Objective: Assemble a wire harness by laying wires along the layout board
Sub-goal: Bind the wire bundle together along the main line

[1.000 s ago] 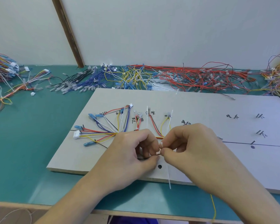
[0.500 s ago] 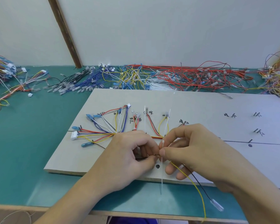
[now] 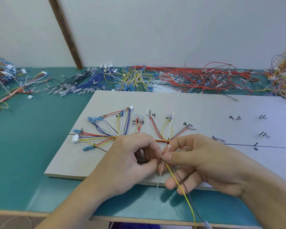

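A grey layout board with black markings lies on the green table. A fan of coloured wires with blue terminals and a white connector spreads over its left part. My left hand pinches the wire bundle near the board's front edge. My right hand pinches a white cable tie against the bundle; the tie's tail hangs down past the board edge. A yellow wire and a dark wire trail from the pinch toward the table's front edge.
Heaps of loose wires lie along the back of the table: black and blue wires, yellow wires, red wires. More bundles sit at the far left and far right. A brown slat leans on the wall.
The yellow and dark wires, hidden under my right hand at first, now hang out below it. My right hand's lower fingers have spread, and both hands have sunk slightly toward the board's front edge.
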The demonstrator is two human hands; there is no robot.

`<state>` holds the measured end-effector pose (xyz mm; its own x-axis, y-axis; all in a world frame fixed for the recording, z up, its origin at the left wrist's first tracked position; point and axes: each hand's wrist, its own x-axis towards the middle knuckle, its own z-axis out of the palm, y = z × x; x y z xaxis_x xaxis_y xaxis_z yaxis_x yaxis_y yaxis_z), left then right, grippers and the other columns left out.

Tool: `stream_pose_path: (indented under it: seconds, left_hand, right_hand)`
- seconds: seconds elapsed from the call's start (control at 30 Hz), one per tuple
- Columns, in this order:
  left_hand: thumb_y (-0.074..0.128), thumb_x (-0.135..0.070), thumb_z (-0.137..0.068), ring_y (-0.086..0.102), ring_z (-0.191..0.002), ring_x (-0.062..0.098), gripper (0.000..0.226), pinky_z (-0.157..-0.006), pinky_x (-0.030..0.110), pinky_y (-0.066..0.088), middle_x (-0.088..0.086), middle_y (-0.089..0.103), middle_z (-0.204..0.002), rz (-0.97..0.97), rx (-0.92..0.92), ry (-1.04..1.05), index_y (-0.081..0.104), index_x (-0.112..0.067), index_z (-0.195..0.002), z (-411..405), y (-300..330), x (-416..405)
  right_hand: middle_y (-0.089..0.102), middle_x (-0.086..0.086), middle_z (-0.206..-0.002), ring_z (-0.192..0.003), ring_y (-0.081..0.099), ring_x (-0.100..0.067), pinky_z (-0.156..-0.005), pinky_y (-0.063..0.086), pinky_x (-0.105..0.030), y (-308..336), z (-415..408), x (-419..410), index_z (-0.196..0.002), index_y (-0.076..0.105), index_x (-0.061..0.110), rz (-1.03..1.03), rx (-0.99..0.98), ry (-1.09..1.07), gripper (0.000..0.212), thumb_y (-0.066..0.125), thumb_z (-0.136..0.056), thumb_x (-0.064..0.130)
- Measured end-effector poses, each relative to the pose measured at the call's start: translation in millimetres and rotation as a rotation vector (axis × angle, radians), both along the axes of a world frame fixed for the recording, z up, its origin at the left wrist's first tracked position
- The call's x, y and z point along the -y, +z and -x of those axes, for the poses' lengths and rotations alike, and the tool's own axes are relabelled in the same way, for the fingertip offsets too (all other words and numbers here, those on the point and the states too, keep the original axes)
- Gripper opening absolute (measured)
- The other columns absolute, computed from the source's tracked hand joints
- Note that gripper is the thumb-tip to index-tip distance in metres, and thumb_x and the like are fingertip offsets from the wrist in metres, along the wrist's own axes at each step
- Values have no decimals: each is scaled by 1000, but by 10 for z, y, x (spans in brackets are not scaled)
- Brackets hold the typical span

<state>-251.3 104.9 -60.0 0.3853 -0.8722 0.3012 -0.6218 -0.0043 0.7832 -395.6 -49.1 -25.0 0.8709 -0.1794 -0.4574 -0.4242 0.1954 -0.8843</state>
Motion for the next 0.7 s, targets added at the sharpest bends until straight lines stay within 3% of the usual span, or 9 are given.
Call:
stream_pose_path:
  seconds: [0.33, 0.53, 0.7]
  left_hand:
    - [70, -10, -83, 63, -71, 16, 21, -65, 24, 49, -8, 71, -77, -29, -83, -44, 70, -30, -84, -33, 1, -9]
    - [76, -11, -82, 61, -71, 22, 19, -65, 43, 51, -1, 69, -83, -13, -105, -47, 75, -30, -79, -56, -15, 4]
    - [78, -11, -79, 60, -68, 14, 21, -60, 32, 47, -7, 72, -94, -26, -44, -31, 79, -31, -76, -40, -24, 12]
  right_hand:
    - [74, -26, -101, -63, 69, -25, -49, 57, -30, -45, 49, -26, -99, 61, 6, -98, 13, -88, 18, 74, -90, 15]
    - [75, -22, -92, -59, 65, -23, -50, 58, -32, -6, 29, -77, -101, 60, 5, 60, -4, -100, 19, 73, -92, 16]
    - [77, -17, -84, -53, 57, -18, -44, 49, -25, 46, 10, -91, -99, 61, 2, 192, -5, -98, 15, 72, -91, 8]
